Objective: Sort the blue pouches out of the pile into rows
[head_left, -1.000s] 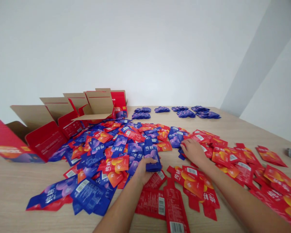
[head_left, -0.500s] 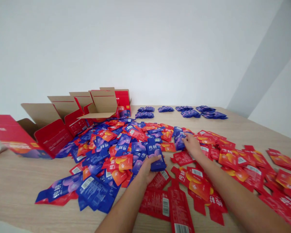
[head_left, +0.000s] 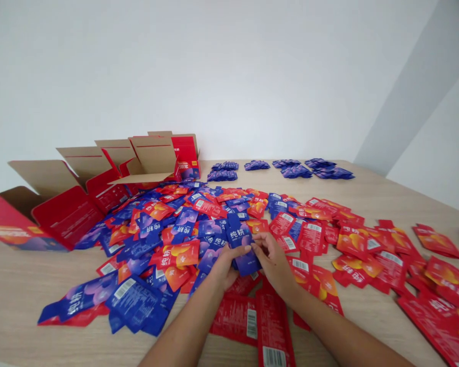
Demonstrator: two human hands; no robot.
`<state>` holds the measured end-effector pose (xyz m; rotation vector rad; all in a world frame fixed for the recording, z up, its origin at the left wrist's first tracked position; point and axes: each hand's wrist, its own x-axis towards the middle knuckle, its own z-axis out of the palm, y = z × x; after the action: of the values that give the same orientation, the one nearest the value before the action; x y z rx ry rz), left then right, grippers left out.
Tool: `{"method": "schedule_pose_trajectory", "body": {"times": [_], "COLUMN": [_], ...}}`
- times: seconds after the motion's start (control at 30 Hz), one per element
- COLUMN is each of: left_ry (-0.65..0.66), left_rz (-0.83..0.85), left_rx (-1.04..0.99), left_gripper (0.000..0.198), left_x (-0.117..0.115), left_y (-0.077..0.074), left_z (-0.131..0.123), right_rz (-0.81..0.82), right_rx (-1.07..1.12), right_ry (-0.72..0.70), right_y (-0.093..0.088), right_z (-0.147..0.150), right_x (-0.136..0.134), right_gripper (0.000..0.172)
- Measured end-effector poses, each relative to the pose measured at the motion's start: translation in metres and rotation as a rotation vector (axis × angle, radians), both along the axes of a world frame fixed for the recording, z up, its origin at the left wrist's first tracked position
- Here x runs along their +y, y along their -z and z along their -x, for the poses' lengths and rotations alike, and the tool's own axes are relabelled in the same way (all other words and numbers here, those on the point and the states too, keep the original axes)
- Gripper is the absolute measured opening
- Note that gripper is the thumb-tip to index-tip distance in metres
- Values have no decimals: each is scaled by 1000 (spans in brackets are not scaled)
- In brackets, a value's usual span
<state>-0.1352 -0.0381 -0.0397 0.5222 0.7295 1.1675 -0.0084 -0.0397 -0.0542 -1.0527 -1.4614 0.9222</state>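
Observation:
Blue printed pouches (head_left: 241,242) sit in my left hand (head_left: 225,265), its thumb laid across the front of the top one. At their right edge, my right hand (head_left: 271,262) pinches the same pouches with thumb and fingertips. How many are in the stack I cannot make out. Behind and left of my hands spreads a mixed heap of blue and red pouches (head_left: 179,253). Red pouches (head_left: 273,321) lie flat under and between my wrists.
Open red cardboard boxes (head_left: 72,214) line the left back of the table. Small stacks of blue pouches (head_left: 296,171) stand along the far edge. More red pouches (head_left: 354,239) are scattered over the right side. A white wall (head_left: 229,81) rises behind.
My right hand has come back from the far pouches on the right to the stack in my left hand, bringing a blue pouch. The view has shifted slightly.

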Motion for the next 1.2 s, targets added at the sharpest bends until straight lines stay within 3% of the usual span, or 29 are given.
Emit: {"method": "schedule_pose_trajectory", "body": {"times": [0.17,0.37,0.47,0.57,0.67,0.77,1.0,1.1,1.2], "left_ry": [73,-4,25,180,401,541,661,679,605], "left_rz": [-59,16,42,-5,-51,-76,-80,-91,-77], "left_rx": [4,38,51,44,77,143,118,112,101], "left_gripper": [50,29,23,33,41,45,42,44,47], "left_x": [-5,-1,-1,-7,-14,-16,-9,-10,-11], "left_y": [-1,0,-1,-4,-6,-6,0,0,0], "left_z": [-7,-6,-2,-1,-2,-2,-2,-3,-1], "right_rz": [-39,-127,-159,29,356,490,298,231,106], "right_rx": [12,-116,-94,130,381,459,253,118,-64], "right_ry": [205,220,273,137,-102,-202,-143,-30,157], "right_y": [-2,2,-2,-14,-26,-30,-19,-19,-17], "right_z": [-1,1,-4,-13,-19,-22,-27,-40,-65], "right_x": [0,0,3,7,8,8,12,20,36], "right_gripper": [14,11,23,42,40,37,37,50,56]}}
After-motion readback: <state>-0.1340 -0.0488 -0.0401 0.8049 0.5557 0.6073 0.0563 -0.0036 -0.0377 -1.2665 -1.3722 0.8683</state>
